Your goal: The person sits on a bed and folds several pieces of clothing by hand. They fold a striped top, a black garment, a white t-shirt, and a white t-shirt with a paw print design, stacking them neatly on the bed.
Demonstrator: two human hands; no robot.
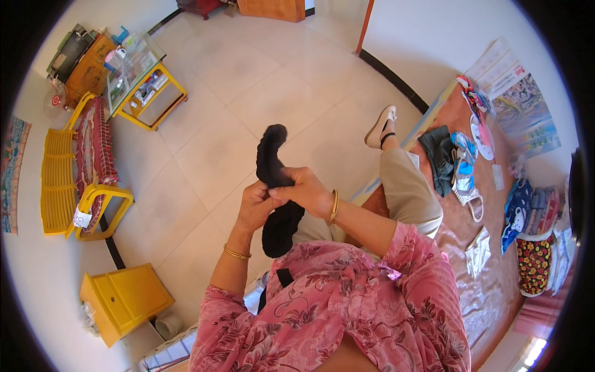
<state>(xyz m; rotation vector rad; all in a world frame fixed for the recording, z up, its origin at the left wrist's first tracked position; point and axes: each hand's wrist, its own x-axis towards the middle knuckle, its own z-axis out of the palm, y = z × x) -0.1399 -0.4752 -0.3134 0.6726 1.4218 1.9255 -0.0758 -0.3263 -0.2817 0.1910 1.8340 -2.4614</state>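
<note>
A pair of black socks [284, 223], or one bunched black cloth piece, is held up in front of my lap; whether it is one or two pieces I cannot tell. One end rises above my hands, curved at the tip, and the other hangs below them. My left hand [258, 204] pinches its middle from the left side. From the right, my right hand [304, 188] grips the same middle part, its thumb against the fingers of the other hand. Each wrist wears a gold-coloured bangle.
On the bed [502, 288] to the right lie dark trousers [439, 158], a grey and blue garment [464, 162] and a shiny white cloth [478, 251]. A glass-topped table [135, 65], a yellow bench [59, 179] and a yellow cabinet [130, 297] stand to the left.
</note>
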